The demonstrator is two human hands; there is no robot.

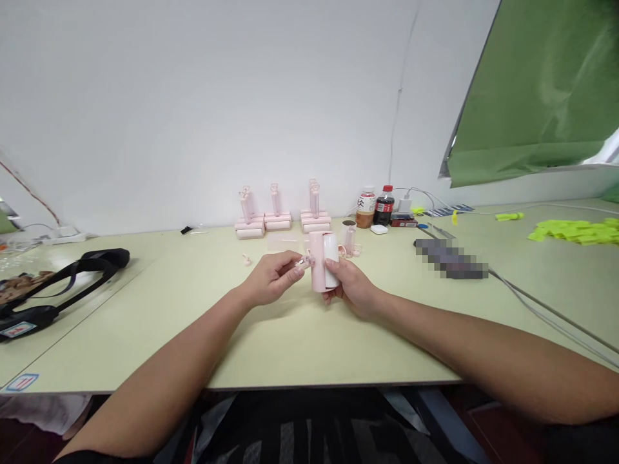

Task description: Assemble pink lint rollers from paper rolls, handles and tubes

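My right hand [349, 285] is wrapped round a pink and white roller part [323, 260], held upright above the pale green table [300, 341]. At the roller's left side my left hand [275, 277] pinches a small pale piece [305, 261], fingers pressed together. Further back several finished pink rollers [276, 219] stand with handles up near the wall. A small pink piece [247, 260] lies loose on the table to the left of my hands.
Two bottles [376, 207], a white charger and cables sit at the back right. Yellow-green scraps [578, 230] lie far right under a green sheet. A black strap [62, 283] lies at left. Grey cables [541, 303] run along the right side.
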